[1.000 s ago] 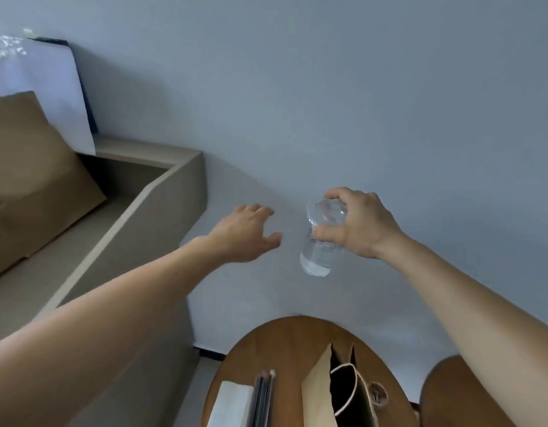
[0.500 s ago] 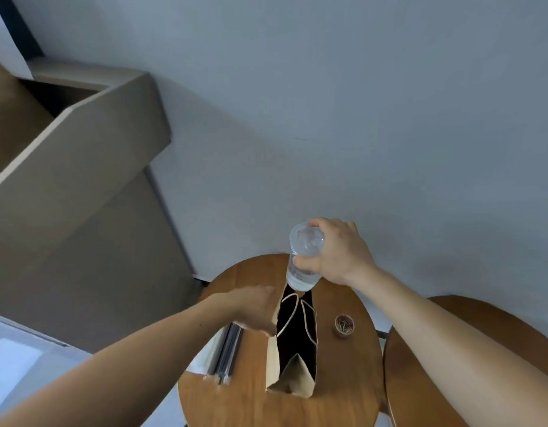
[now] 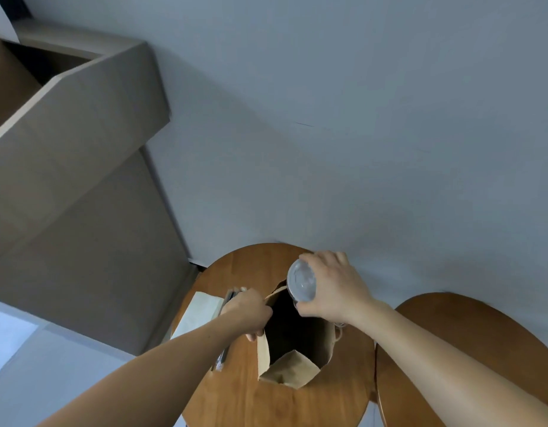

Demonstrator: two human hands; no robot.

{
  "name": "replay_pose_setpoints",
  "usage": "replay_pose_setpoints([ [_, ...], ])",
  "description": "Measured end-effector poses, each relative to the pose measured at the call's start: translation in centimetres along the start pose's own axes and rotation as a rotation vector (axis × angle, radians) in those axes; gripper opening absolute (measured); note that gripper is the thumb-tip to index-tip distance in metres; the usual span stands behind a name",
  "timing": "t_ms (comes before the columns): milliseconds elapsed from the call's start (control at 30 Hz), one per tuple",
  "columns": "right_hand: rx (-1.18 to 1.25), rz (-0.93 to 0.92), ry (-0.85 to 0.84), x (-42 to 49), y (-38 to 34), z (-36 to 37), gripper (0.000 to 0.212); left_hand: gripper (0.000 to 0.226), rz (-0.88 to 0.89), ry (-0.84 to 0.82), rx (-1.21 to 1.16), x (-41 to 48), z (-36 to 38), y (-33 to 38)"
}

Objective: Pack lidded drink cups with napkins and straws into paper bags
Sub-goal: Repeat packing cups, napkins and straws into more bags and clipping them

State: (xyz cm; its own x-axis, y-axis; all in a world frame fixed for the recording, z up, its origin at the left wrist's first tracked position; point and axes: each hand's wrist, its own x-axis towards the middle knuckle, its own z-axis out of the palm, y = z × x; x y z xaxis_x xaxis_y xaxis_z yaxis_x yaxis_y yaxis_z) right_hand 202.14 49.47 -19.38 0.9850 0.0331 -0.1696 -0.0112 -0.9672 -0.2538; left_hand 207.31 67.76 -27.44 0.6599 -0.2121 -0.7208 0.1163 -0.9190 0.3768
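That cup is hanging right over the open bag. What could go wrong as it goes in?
The right hand grips the cup only around its lidded top, so it might slip and spill. The left hand holds just one edge of the paper bag; the cup could snag the far rim and crumple or tip the bag.

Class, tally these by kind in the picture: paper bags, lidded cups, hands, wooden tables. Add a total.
paper bag: 1
lidded cup: 1
hands: 2, left hand and right hand
wooden tables: 2, near table and right table
Total: 6
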Motion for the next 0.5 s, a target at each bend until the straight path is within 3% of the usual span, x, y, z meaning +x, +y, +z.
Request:
replay_pose_setpoints([
  [267, -0.419, -0.418, -0.116, -1.3, -1.4, 2.5, 0.089, 0.026, 0.047, 0.037, 0.053, 0.6, -0.4, -0.2],
  [400, -0.375, -0.415, -0.186, -2.1, -1.5, 4.4, 0.088, 0.027, 0.082, 0.014, -0.001, 1.3, -0.5, -0.5],
  [500, -0.227, -0.239, -0.248, -2.8, -0.9, 6.2, 0.086, 0.026, 0.092, -0.021, -0.089, 1.7, 0.0, -1.0],
])
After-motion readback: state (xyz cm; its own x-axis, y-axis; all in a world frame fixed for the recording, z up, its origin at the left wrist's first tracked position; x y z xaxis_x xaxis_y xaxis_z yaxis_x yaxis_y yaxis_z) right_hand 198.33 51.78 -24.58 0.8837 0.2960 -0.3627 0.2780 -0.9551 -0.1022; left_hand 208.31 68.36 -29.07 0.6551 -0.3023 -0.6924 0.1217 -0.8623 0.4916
